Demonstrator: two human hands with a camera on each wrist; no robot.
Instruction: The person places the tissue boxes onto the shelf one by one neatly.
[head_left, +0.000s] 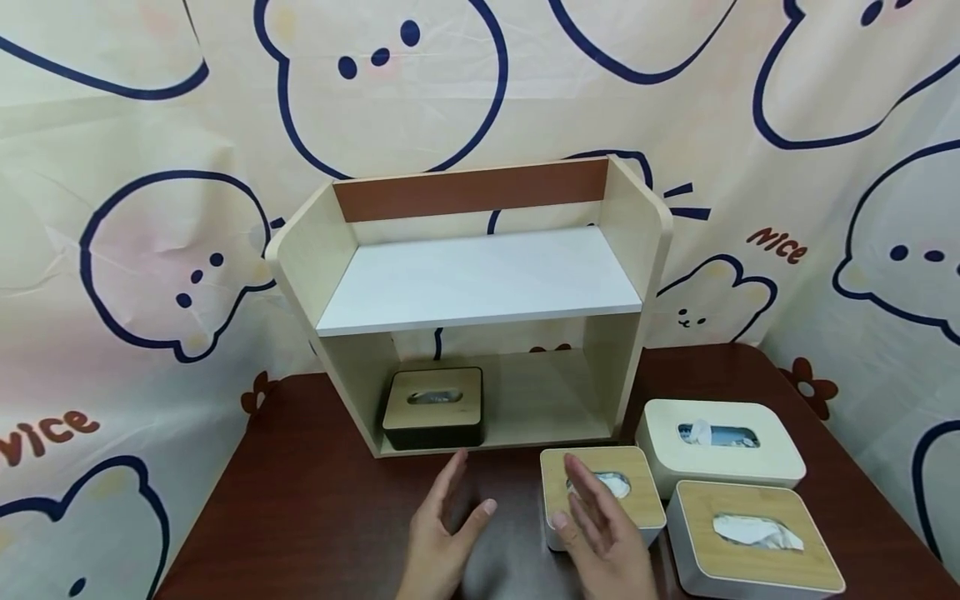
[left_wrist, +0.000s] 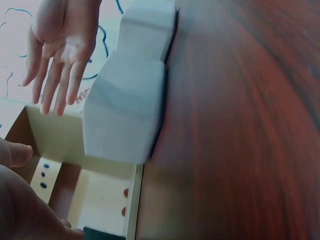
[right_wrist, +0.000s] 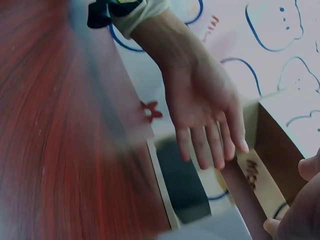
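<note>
My left hand is held over the table with fingers straight and thumb apart, holding nothing. It is just in front of a black tissue box with a wooden lid, which sits at the left of the shelf's lower level. My right hand, also with extended fingers, overlaps a small white tissue box with a wooden lid in the head view. The left wrist view shows the right hand's palm beside the white box sides. In the right wrist view, the left palm faces the camera.
A cream two-level shelf unit with a white middle board stands at the back of the dark red wooden table. At the right are an all-white tissue box and a larger wooden-lidded one. A cartoon-print curtain hangs behind.
</note>
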